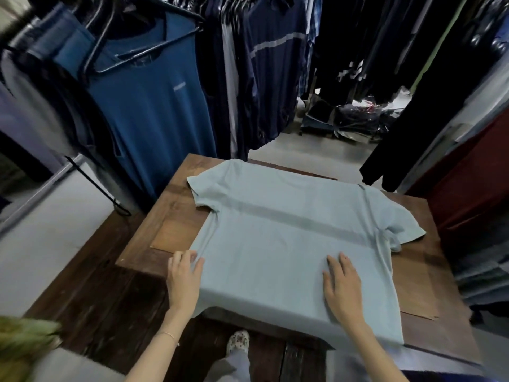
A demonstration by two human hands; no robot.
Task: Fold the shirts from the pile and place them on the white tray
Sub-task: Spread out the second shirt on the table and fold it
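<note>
A pale blue-green T-shirt (289, 238) lies spread flat on the wooden table (176, 216), collar end away from me, both short sleeves out to the sides. Its hem hangs over the near edge. My left hand (183, 279) pinches the shirt's left side edge near the hem. My right hand (341, 288) rests flat on the lower middle of the shirt, fingers apart. No pile of shirts and no white tray are in view.
Racks of hanging clothes surround the table: a blue T-shirt (154, 106) on a hanger at the left, dark garments (275, 73) behind, red and dark ones (468, 175) at the right. Bagged clothes (349, 119) lie on the floor beyond. My shoe (238, 341) shows below the table edge.
</note>
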